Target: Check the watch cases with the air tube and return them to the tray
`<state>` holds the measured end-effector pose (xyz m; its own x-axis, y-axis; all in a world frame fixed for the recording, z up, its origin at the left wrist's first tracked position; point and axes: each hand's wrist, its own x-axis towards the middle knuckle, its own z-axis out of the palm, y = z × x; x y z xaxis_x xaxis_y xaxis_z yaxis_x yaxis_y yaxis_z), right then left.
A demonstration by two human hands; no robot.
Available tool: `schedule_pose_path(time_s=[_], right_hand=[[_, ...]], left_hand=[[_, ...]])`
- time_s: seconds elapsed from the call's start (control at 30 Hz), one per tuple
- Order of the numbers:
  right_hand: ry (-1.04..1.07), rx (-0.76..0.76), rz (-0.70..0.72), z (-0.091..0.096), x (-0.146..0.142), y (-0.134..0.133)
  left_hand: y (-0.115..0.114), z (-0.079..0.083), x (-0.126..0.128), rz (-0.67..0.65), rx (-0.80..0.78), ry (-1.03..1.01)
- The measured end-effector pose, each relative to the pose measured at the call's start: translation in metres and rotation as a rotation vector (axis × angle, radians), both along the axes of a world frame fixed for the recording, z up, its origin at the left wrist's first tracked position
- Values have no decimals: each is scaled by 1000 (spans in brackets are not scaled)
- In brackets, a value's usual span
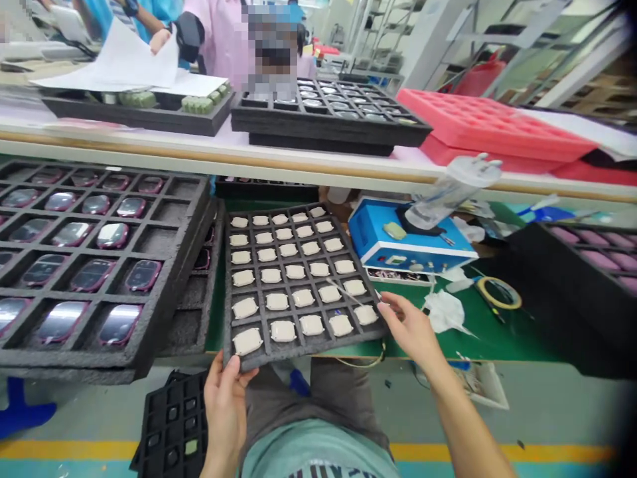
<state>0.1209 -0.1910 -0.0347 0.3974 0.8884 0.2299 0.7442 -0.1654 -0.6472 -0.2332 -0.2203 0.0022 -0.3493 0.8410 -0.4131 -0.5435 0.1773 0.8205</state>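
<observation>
A black foam tray (pixel 293 350) with a grid of compartments lies in front of me, each visible compartment holding a cream-coloured, rounded-square piece such as this watch-case-shaped one (pixel 247 341). At its near left corner, my left hand (pixel 226 392) is closed on the rim, thumb on top. My right hand (pixel 411 328) grips the right edge near the front corner. A thin pale stick (pixel 343 292) slants over the compartments toward my right fingers; whether they hold it too I cannot tell.
Stacked trays of purple-rimmed watch-like devices (pixel 92 272) stand left. A blue box-shaped machine (pixel 413 232), a tape roll (pixel 499 292) and a crumpled tissue (pixel 444 311) are right. Above runs a shelf (pixel 199 156) with black trays and red foam (pixel 497 126). People work beyond.
</observation>
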Motion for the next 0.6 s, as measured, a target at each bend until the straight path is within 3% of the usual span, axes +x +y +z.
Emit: schedule_pose_path(time_s=[0.27,0.43,0.6], right_hand=[[-63,-12,40,12,20,-14],[-266,266,270,-3,42,-19],[-171,541,498,3,58,-36]], left_hand=[[4,20,13,136,-21,-86],[3,32,24,251,-29,-123],[1,47,36,276,-13,-98]])
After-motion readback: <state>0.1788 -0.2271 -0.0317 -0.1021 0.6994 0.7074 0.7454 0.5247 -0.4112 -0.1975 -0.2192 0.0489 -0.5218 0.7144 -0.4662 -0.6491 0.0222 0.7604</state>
